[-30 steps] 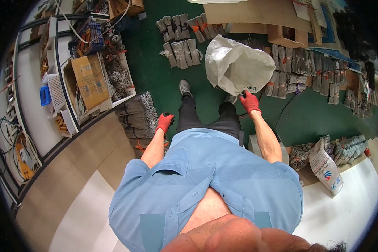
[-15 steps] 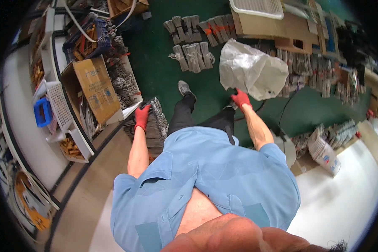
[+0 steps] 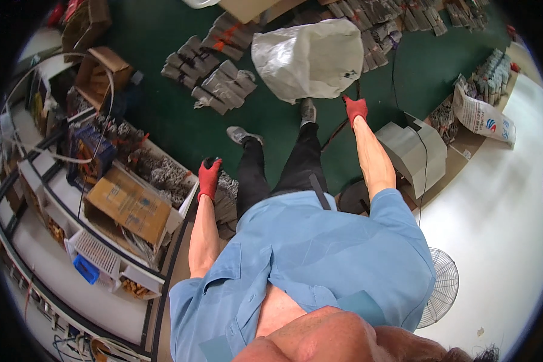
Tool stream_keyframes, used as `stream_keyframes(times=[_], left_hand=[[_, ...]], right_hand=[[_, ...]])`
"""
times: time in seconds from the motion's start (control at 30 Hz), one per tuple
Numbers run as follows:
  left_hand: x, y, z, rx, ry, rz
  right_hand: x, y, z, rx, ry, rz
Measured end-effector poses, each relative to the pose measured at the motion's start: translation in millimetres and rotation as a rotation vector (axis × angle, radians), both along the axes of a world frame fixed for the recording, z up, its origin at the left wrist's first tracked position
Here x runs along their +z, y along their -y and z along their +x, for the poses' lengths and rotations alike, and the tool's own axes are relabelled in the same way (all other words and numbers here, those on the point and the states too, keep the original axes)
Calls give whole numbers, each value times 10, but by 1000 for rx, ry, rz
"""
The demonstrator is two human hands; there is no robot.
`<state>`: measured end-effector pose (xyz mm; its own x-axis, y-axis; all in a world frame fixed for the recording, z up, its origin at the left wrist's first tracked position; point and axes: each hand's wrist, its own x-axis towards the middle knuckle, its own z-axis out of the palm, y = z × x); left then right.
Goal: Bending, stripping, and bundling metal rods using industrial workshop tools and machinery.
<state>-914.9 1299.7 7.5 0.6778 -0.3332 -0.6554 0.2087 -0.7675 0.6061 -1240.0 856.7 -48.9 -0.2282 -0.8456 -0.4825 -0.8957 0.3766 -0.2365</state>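
My left hand (image 3: 209, 179), in a red glove, hangs beside a stack of grey bundles (image 3: 225, 203). Its fingers are curled around a small dark patch at their tips; whether that is an object or part of the glove is unclear. To the right, my right hand (image 3: 356, 108), gloved in red too, hangs with a finger stretched out. It is just below the right edge of a large white woven sack (image 3: 277, 66). The sack stands with its mouth open on the green floor, and the hand appears apart from it.
Tied grey bundles (image 3: 226, 84) lie on the floor ahead. At left, a rack holds a cardboard box (image 3: 128, 203), a white basket (image 3: 95, 253) and a blue crate (image 3: 95, 151). On the right are a grey-white machine housing (image 3: 407, 151), a cable, a printed sack (image 3: 482, 117) and a fan (image 3: 440, 289).
My view has turned and my feet have stepped. The white sack sits further left in view, and my right hand has passed from its lower left edge to its lower right.
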Motion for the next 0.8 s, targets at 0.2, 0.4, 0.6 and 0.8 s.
stream_keyframes(times=[0.2, 0.4, 0.6, 0.8], left_hand=[[-187, 1945, -712, -363, 27, 53], [-719, 3808, -1311, -484, 222, 150], [-1022, 4114, -998, -340, 265, 197], [-886, 4224, -1428, -268, 366, 130]], right_hand=[[-980, 1295, -603, -43, 80, 89], [-1424, 1893, -442, 29, 51, -137], [-366, 1634, 294, 553, 525, -151], [-205, 1792, 87, 427, 457, -231]])
